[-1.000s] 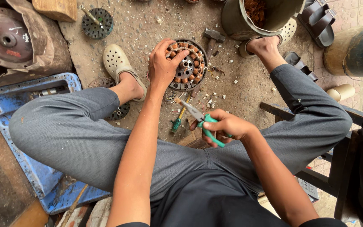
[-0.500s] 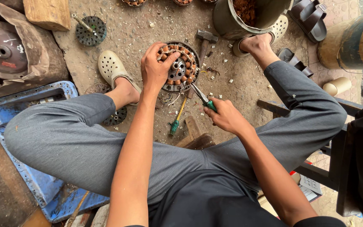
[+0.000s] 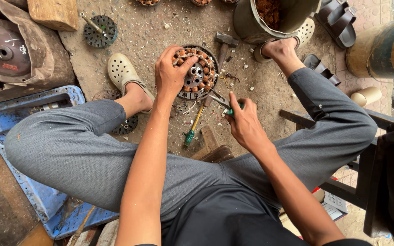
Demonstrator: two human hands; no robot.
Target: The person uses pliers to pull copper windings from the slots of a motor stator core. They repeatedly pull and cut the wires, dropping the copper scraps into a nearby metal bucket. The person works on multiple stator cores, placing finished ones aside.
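Copper-wound round stator [image 3: 198,73] on the dirt floor, gripped and being worked with pliers.

Copper coils ring its metal core, which lies flat between the person's feet; the left hand [image 3: 170,73] is clamped over its near-left rim, fingers curled onto the windings. A second ago the right hand [image 3: 245,125] hung back over the lap; now it has reached forward, fist closed round the green-handled pliers [image 3: 222,103], whose tip meets the stator's lower-right edge, so the picking at the windings looks under way. Just beside lie a green-handled screwdriver [image 3: 193,128] and a small steel hammer [image 3: 224,45]; farther off, a blue metal tray [image 3: 5,118].
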